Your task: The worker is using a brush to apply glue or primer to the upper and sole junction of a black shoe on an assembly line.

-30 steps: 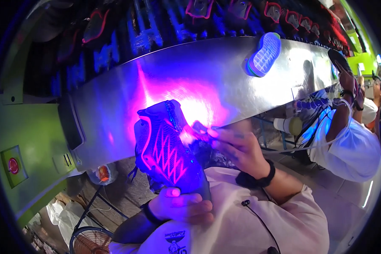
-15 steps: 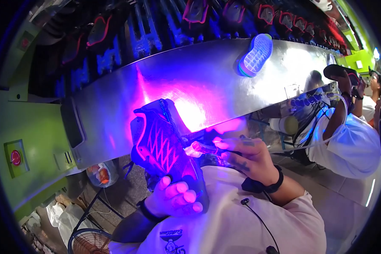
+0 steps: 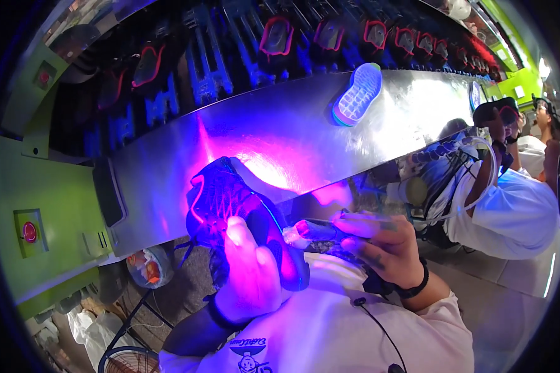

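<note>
Holds one dark shoe (image 3: 250, 200) in the left hand (image 3: 252, 280), tilted, in front of the near edge of the counter (image 3: 345, 152) and close to the chest. Has that hand loosely closed around the shoe, with the foremost finger almost straight against its zigzag-patterned side. Pinches one small dark tool (image 3: 322, 232) with a pale tip in the right hand (image 3: 386, 245), fingers bent and nearly together. Points the tip at the shoe's edge, right beside it; cannot tell whether touching. Wears two black wristbands (image 3: 419, 285), one per wrist, and one pale shirt (image 3: 330, 329) with one black cord (image 3: 384, 332) down the front. Faces one metal counter, lit pink and violet, with one pale blue sole (image 3: 358, 93) near the far edge and what looks like a second sole (image 3: 475, 95) farther right. Has beyond it one row of red-edged dark pieces (image 3: 277, 37), at least eight, the farthest too small to count. Has on the left two round red buttons (image 3: 29, 232), one clear bag (image 3: 149, 267) with orange bits, at least one white bag (image 3: 102, 329) and one fan (image 3: 129, 362), cut off below. Has on the right one co-worker (image 3: 513, 211) in white, one other dark shoe (image 3: 496, 112) held up there, and one person (image 3: 532, 149) behind.
</note>
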Available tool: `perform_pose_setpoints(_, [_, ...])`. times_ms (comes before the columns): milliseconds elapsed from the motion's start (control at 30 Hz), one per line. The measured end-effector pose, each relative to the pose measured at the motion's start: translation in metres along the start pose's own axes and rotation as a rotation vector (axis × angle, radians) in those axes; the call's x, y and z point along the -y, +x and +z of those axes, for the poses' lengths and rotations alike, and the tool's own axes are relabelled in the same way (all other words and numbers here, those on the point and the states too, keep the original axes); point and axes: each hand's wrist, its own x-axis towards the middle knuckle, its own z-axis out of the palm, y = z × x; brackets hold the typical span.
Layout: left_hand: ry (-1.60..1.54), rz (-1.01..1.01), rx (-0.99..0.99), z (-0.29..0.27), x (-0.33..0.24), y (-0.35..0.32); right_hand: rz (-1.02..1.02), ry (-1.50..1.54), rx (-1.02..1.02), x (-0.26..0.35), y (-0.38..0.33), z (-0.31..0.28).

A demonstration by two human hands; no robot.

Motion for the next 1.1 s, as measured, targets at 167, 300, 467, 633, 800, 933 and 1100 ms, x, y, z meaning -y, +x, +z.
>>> perform_pose_setpoints(167, [-0.159,-0.171,-0.023,0.005,-0.002,0.027,-0.093,0.044,-0.059,0.005,-0.004,-0.007])
perform_pose_setpoints(300, [-0.235,-0.274,-0.001,0.005,0.002,0.052,-0.223,-0.068,-0.181,0.004,0.001,-0.004])
perform_pose_setpoints(467, [-0.201,-0.174,0.004,0.022,0.032,0.060,-0.411,-0.263,-0.291,0.007,0.026,-0.010])
perform_pose_setpoints(633, [-0.498,-0.398,0.101,-0.011,0.043,0.104,-0.486,-0.230,-0.270,0.005,0.057,-0.009])
perform_pose_setpoints(800, [-0.642,-0.454,0.232,-0.029,0.080,0.115,-0.585,-0.189,-0.345,-0.011,0.085,0.018])
perform_pose_setpoints(933, [-0.517,-0.319,0.343,-0.030,0.118,0.111,-0.520,0.044,-0.420,-0.044,0.095,0.053])
perform_pose_setpoints(1100, [-0.540,-0.449,0.521,-0.026,0.165,0.036,-0.264,-0.138,-0.332,-0.037,0.094,0.074])
